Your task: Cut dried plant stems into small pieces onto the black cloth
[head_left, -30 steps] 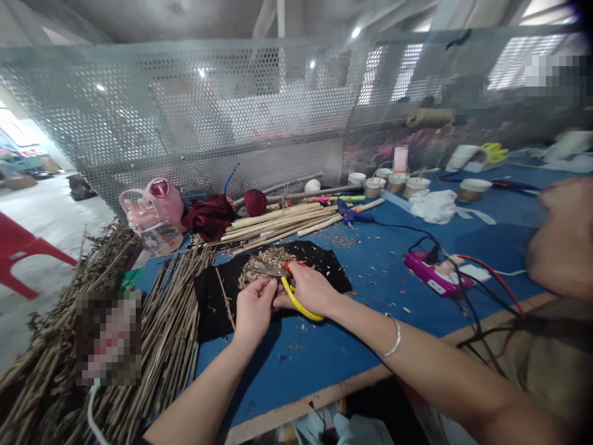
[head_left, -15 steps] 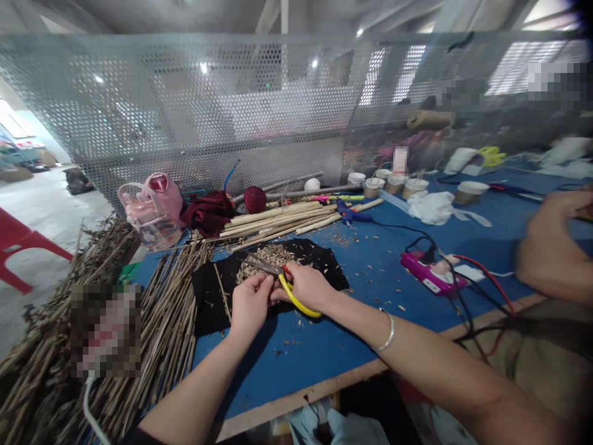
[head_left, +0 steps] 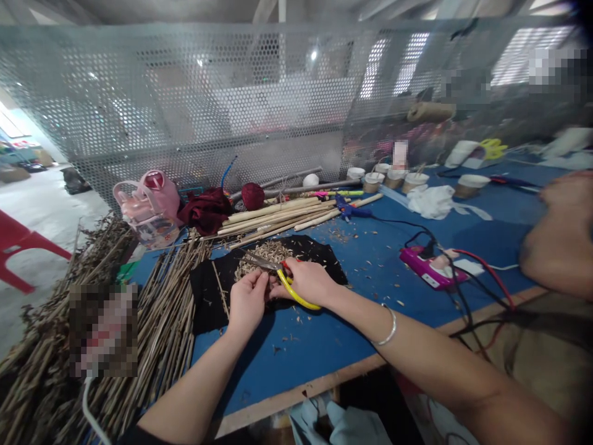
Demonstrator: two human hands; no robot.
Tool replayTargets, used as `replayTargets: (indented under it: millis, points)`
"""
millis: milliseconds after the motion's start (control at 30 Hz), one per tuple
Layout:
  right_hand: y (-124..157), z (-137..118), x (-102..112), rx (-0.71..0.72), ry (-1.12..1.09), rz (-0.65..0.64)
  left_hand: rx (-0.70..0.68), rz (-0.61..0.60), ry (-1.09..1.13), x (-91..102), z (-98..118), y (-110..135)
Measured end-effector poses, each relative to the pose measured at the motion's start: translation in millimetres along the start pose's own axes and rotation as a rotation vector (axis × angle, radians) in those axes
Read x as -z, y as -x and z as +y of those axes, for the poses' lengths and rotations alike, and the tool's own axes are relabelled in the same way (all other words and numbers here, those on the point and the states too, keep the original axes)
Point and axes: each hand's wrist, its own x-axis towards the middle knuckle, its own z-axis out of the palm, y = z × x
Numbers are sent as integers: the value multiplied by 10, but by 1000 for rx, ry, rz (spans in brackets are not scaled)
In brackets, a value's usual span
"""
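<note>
My right hand (head_left: 308, 281) grips yellow-handled shears (head_left: 290, 289), their blades pointing left over a black cloth (head_left: 319, 254). Just to the left, my left hand (head_left: 248, 300) is pinched shut on a small piece of stem held at the blades; the piece itself is mostly hidden by my fingers. A heap of short cut stem bits (head_left: 269, 252) lies on the cloth behind both hands. A silver bangle (head_left: 388, 330) circles my right wrist.
Long dry stems (head_left: 162, 315) are piled at the left on the blue table (head_left: 370, 290). Thick pale sticks (head_left: 278, 217), a pink bag (head_left: 151, 201), a blue glue gun (head_left: 349, 211), paper cups (head_left: 393, 179) and a pink power strip (head_left: 428, 269) with cables lie behind. Another person's arm (head_left: 560, 238) is at the right.
Both hands stay together at the shears over the cloth with little movement. The other person's arm at the right has shifted.
</note>
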Motion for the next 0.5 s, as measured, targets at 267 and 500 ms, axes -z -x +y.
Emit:
replayTargets:
  millis: [267,500]
  points:
    - [22,-15,12,87,-55,87,-50,-29,-98,32,-27,-10]
    - [14,-29,-37,14,-31,35,-75,-8,-148,52,-17,-10]
